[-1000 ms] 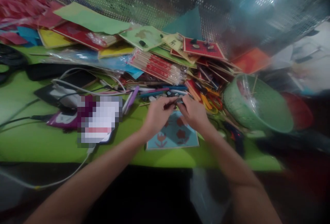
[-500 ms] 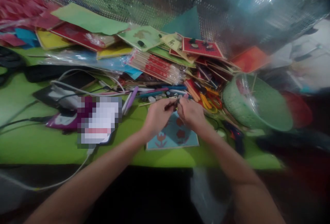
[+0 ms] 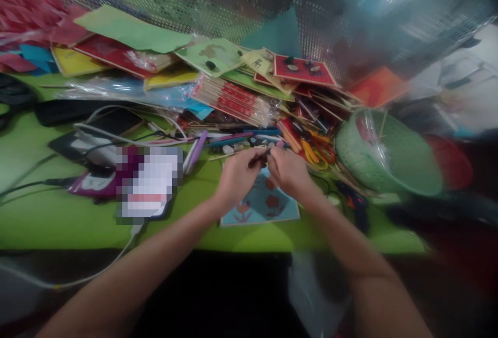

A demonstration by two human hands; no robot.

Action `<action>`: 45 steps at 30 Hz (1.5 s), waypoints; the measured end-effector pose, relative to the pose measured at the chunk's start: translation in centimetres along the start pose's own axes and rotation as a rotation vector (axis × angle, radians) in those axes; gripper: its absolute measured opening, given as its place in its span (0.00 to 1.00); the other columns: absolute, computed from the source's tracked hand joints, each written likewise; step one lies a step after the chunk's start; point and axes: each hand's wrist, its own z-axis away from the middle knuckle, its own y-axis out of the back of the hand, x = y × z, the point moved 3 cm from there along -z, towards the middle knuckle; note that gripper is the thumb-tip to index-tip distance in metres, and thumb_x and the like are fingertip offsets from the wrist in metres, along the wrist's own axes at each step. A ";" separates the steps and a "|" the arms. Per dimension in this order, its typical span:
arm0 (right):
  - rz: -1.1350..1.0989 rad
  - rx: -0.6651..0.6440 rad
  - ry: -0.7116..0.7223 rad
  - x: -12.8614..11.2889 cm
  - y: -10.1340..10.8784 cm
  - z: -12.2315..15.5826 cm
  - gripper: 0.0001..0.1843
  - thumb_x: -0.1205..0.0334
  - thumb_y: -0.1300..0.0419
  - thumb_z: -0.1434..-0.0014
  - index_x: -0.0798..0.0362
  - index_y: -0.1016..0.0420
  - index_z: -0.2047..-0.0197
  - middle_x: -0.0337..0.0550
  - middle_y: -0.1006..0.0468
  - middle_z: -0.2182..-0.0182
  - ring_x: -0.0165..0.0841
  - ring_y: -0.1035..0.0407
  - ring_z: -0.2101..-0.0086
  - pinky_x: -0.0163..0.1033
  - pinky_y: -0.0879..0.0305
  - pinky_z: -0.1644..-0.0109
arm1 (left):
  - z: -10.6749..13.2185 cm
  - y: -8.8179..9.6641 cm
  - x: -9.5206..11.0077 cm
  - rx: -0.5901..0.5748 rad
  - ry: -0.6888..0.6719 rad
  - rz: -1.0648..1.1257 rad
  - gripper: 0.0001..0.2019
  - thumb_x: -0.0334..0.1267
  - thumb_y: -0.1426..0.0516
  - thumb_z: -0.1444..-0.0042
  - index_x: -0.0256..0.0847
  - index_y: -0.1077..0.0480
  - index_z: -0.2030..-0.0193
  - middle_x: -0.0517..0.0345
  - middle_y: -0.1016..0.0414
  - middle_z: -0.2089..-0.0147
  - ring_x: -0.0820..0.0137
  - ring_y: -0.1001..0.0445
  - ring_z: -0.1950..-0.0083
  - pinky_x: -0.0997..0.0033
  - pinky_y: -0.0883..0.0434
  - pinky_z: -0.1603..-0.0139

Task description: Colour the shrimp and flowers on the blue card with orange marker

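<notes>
My left hand and my right hand meet above a light blue card with red flower shapes, which lies near the front edge of the green table. Both hands have their fingers pinched together on a small dark thin object held between them; I cannot make out what it is. Just beyond the fingertips lie pens, sticks and small pebbles.
A green plastic basket stands to the right, with orange-handled scissors beside it. A packet of wooden sticks and several coloured cards lie behind. Cables and a dark device are at the left. A perforated metal wall closes the back.
Both hands have drawn slightly closer together and shifted a little; the pinch on the small dark object persists. The view has moved slightly.
</notes>
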 end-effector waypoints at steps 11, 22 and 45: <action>-0.073 0.018 -0.011 0.1 0.0 0.1 0.20 0.60 0.59 0.27 0.53 0.28 0.61 0.49 0.18 0.68 0.38 0.30 0.70 0.43 0.52 0.65 | -0.1 -0.4 -0.7 -0.012 0.047 0.136 0.19 0.29 0.44 0.41 0.44 0.18 0.47 0.60 0.14 0.51 0.66 0.17 0.51 0.69 0.24 0.47; -0.061 0.064 -0.028 -0.3 0.1 0.2 0.16 0.61 0.54 0.28 0.52 0.29 0.64 0.47 0.20 0.70 0.36 0.33 0.71 0.42 0.54 0.66 | 0.3 -0.2 -0.3 0.038 -0.016 -0.038 0.19 0.28 0.42 0.42 0.45 0.20 0.46 0.58 0.14 0.50 0.65 0.17 0.51 0.68 0.25 0.48; -0.940 0.012 -0.077 1.0 0.5 -0.1 0.18 0.53 0.51 0.31 0.49 0.34 0.72 0.36 0.30 0.76 0.30 0.38 0.73 0.38 0.42 0.64 | -0.7 -0.6 -1.2 -0.113 0.271 0.712 0.22 0.54 0.29 0.50 0.38 0.18 0.56 0.53 0.16 0.60 0.67 0.18 0.59 0.60 0.20 0.45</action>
